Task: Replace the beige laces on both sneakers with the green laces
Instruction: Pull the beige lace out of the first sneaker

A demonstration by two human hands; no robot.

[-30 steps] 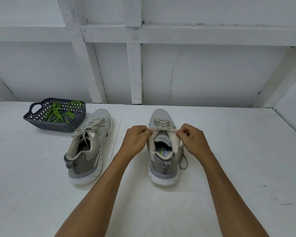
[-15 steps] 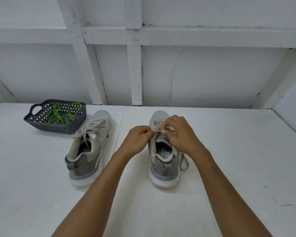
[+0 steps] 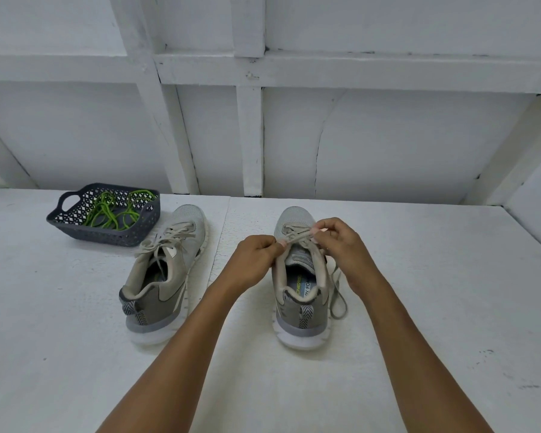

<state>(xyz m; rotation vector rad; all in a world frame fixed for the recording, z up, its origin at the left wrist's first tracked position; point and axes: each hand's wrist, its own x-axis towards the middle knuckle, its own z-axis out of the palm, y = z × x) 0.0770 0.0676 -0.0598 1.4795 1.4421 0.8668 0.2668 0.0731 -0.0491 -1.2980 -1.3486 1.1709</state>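
Your right hand point(image 3: 341, 245) draws back rightward, pinching the beige lace point(image 3: 297, 237); your left hand point(image 3: 256, 254) pinches it too. First sneaker point(image 3: 300, 295) is mid-unlacing; green laces point(image 3: 113, 210) untouched.

Dark lattice basket point(image 3: 116, 237) (handled) on white table point(image 3: 419, 307); beamed wall point(image 3: 388, 135) behind.

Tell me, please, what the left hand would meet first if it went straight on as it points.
The left hand pinches the beige lace; going on, it would likely meet the laced front of the right sneaker first, though depth is unclear.
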